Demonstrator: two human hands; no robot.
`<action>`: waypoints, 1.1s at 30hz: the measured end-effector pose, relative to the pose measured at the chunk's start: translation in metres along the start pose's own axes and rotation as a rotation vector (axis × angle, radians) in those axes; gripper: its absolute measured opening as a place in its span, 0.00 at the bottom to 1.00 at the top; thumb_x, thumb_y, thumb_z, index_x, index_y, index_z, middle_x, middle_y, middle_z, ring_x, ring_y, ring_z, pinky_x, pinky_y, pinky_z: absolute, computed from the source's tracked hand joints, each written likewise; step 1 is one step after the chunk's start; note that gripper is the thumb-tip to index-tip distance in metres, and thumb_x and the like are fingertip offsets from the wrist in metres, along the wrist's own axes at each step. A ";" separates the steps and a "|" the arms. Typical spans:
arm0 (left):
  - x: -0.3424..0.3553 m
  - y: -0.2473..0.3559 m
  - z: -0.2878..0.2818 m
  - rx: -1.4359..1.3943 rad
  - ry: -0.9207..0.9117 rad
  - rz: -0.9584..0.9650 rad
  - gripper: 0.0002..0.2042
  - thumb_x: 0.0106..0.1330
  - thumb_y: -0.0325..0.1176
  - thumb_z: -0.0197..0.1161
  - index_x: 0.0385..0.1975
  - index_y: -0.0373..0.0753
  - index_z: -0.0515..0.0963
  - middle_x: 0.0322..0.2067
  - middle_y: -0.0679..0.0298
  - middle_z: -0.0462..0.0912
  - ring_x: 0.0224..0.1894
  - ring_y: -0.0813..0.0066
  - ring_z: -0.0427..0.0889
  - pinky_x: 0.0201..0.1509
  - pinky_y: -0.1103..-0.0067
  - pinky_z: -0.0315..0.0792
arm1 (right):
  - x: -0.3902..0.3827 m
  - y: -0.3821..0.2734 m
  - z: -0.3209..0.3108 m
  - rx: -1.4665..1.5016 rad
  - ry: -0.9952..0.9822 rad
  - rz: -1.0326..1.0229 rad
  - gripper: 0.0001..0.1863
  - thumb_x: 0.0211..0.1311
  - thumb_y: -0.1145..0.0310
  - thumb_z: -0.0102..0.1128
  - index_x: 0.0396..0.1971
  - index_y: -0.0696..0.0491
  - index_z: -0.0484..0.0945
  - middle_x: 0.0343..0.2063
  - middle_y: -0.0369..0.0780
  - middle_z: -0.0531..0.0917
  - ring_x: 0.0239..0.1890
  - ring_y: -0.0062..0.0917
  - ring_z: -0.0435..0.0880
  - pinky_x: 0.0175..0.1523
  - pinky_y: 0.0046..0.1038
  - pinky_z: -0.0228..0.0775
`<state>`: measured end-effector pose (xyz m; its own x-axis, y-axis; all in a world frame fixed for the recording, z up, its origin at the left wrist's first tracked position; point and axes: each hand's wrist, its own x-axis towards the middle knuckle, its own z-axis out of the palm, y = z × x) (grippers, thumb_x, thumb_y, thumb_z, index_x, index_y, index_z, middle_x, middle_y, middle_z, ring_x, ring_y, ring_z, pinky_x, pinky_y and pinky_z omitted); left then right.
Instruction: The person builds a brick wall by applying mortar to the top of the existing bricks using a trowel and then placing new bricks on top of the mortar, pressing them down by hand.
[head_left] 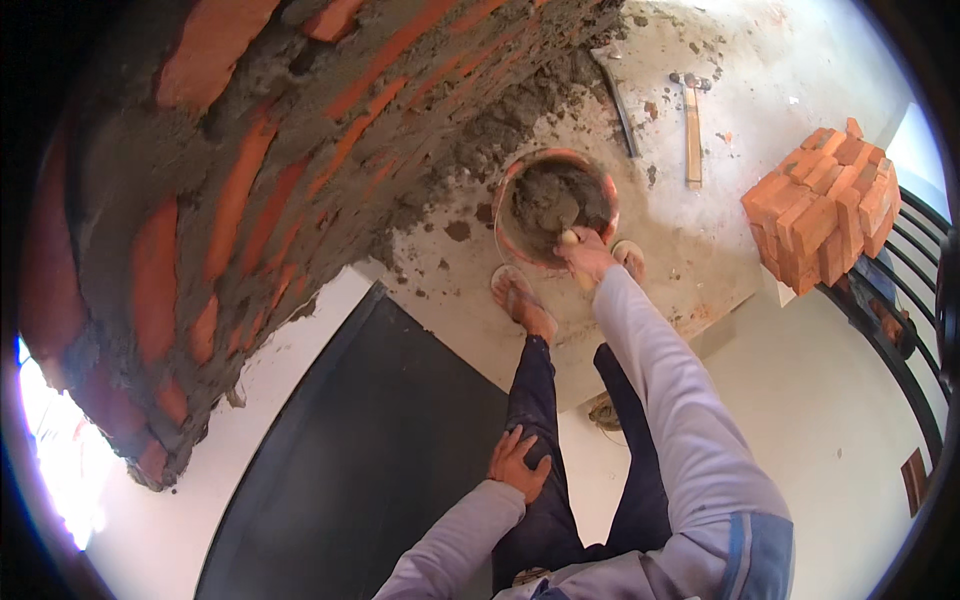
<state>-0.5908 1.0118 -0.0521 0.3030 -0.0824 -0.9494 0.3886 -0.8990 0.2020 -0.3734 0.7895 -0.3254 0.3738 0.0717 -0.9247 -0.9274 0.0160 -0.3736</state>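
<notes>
My right hand is closed round the pale wooden handle of what looks like a trowel, at the near rim of a round orange tub. Wet grey mortar lies inside the tub; I cannot clearly make out the tool's blade against it. My left hand rests on my left thigh, fingers apart and holding nothing. My feet, in sandals, stand just on the near side of the tub.
A brick wall smeared with mortar rises at the left. Beyond the tub lie a hammer and a dark metal bar. Stacked bricks stand at the right beside a black railing. A dark panel is at the lower left.
</notes>
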 end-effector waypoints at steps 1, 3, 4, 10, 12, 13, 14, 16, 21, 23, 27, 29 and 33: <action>-0.001 0.000 -0.002 -0.001 -0.011 -0.007 0.27 0.59 0.51 0.58 0.57 0.45 0.74 0.68 0.58 0.58 0.71 0.56 0.52 0.73 0.67 0.48 | -0.002 0.004 -0.006 0.080 -0.111 0.004 0.15 0.52 0.77 0.63 0.41 0.58 0.74 0.16 0.37 0.74 0.11 0.22 0.72 0.16 0.27 0.63; -0.002 0.003 -0.004 0.004 -0.021 -0.006 0.27 0.59 0.51 0.58 0.57 0.45 0.74 0.67 0.57 0.58 0.71 0.56 0.52 0.73 0.68 0.48 | -0.004 0.015 -0.021 0.163 -0.215 0.002 0.17 0.50 0.79 0.63 0.43 0.58 0.74 0.16 0.36 0.74 0.11 0.21 0.71 0.15 0.26 0.62; -0.003 0.006 -0.007 0.002 -0.006 0.009 0.27 0.59 0.50 0.60 0.56 0.43 0.74 0.67 0.55 0.59 0.70 0.54 0.53 0.73 0.67 0.48 | -0.007 0.019 -0.028 0.151 -0.268 -0.023 0.18 0.50 0.80 0.62 0.44 0.57 0.74 0.17 0.36 0.74 0.11 0.20 0.71 0.15 0.25 0.62; -0.008 0.006 -0.012 0.032 0.055 0.105 0.27 0.58 0.49 0.62 0.55 0.41 0.74 0.65 0.51 0.61 0.69 0.51 0.55 0.73 0.67 0.48 | -0.070 0.012 -0.083 0.019 -0.334 -0.132 0.23 0.47 0.80 0.60 0.48 0.52 0.74 0.20 0.35 0.76 0.13 0.17 0.72 0.17 0.22 0.63; 0.006 0.010 -0.012 0.069 0.050 0.127 0.28 0.58 0.50 0.61 0.56 0.40 0.74 0.65 0.50 0.62 0.69 0.51 0.55 0.73 0.67 0.47 | -0.112 0.009 -0.114 -0.083 -0.360 -0.167 0.24 0.47 0.80 0.59 0.49 0.52 0.73 0.21 0.34 0.76 0.13 0.16 0.72 0.18 0.21 0.64; 0.001 -0.004 -0.008 0.084 0.047 0.089 0.29 0.58 0.50 0.61 0.57 0.40 0.73 0.65 0.50 0.62 0.69 0.50 0.55 0.73 0.67 0.47 | -0.141 -0.017 -0.113 -0.119 -0.477 -0.097 0.25 0.47 0.80 0.59 0.50 0.53 0.73 0.21 0.34 0.76 0.13 0.15 0.71 0.18 0.21 0.65; -0.003 -0.008 -0.011 0.112 0.062 0.065 0.30 0.59 0.50 0.60 0.60 0.41 0.69 0.66 0.51 0.61 0.69 0.50 0.54 0.73 0.66 0.47 | -0.182 -0.056 -0.111 -0.156 -0.508 -0.068 0.25 0.47 0.81 0.59 0.50 0.53 0.73 0.22 0.33 0.75 0.13 0.15 0.71 0.18 0.20 0.65; -0.005 -0.019 -0.012 0.131 0.100 0.105 0.32 0.60 0.50 0.58 0.63 0.43 0.66 0.66 0.52 0.60 0.70 0.49 0.53 0.73 0.65 0.48 | -0.275 -0.138 -0.126 -0.222 -0.480 -0.071 0.25 0.47 0.81 0.59 0.50 0.54 0.73 0.22 0.33 0.75 0.14 0.15 0.71 0.18 0.20 0.65; -0.030 0.008 -0.086 0.177 0.201 0.324 0.31 0.62 0.48 0.57 0.62 0.37 0.64 0.60 0.45 0.67 0.64 0.46 0.63 0.70 0.64 0.54 | -0.461 -0.292 -0.163 -0.368 -0.447 -0.188 0.25 0.49 0.81 0.64 0.50 0.57 0.73 0.20 0.34 0.75 0.14 0.16 0.73 0.18 0.21 0.67; -0.057 0.016 -0.125 0.219 0.226 0.322 0.32 0.62 0.49 0.57 0.62 0.38 0.64 0.58 0.45 0.70 0.60 0.48 0.69 0.67 0.66 0.61 | -0.510 -0.361 -0.164 -0.511 -0.418 -0.292 0.25 0.48 0.80 0.66 0.50 0.56 0.73 0.21 0.33 0.75 0.15 0.15 0.73 0.18 0.19 0.67; -0.044 -0.035 -0.148 -0.008 0.166 0.124 0.32 0.59 0.50 0.60 0.61 0.39 0.67 0.56 0.48 0.73 0.60 0.51 0.71 0.65 0.69 0.65 | -0.540 -0.469 -0.165 -0.858 -0.230 -0.521 0.24 0.45 0.78 0.63 0.47 0.50 0.77 0.26 0.35 0.80 0.22 0.17 0.76 0.22 0.21 0.70; -0.068 -0.012 -0.175 -0.033 0.169 0.039 0.31 0.59 0.49 0.61 0.60 0.38 0.68 0.56 0.48 0.73 0.59 0.52 0.72 0.65 0.69 0.65 | -0.546 -0.509 -0.174 -1.141 -0.109 -0.764 0.24 0.45 0.77 0.63 0.47 0.49 0.77 0.28 0.36 0.80 0.24 0.22 0.78 0.25 0.24 0.72; -0.112 -0.008 -0.178 -0.260 0.454 0.034 0.29 0.57 0.46 0.64 0.57 0.37 0.71 0.54 0.47 0.75 0.58 0.52 0.73 0.63 0.68 0.67 | -0.514 -0.540 -0.164 -1.599 0.465 -1.437 0.20 0.45 0.73 0.62 0.43 0.47 0.77 0.33 0.38 0.80 0.32 0.37 0.81 0.36 0.34 0.74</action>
<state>-0.4731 1.1049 0.0951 0.6432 0.1369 -0.7534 0.5577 -0.7579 0.3385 -0.0632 0.5801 0.3400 0.8033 0.5874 0.0989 0.5956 -0.7930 -0.1281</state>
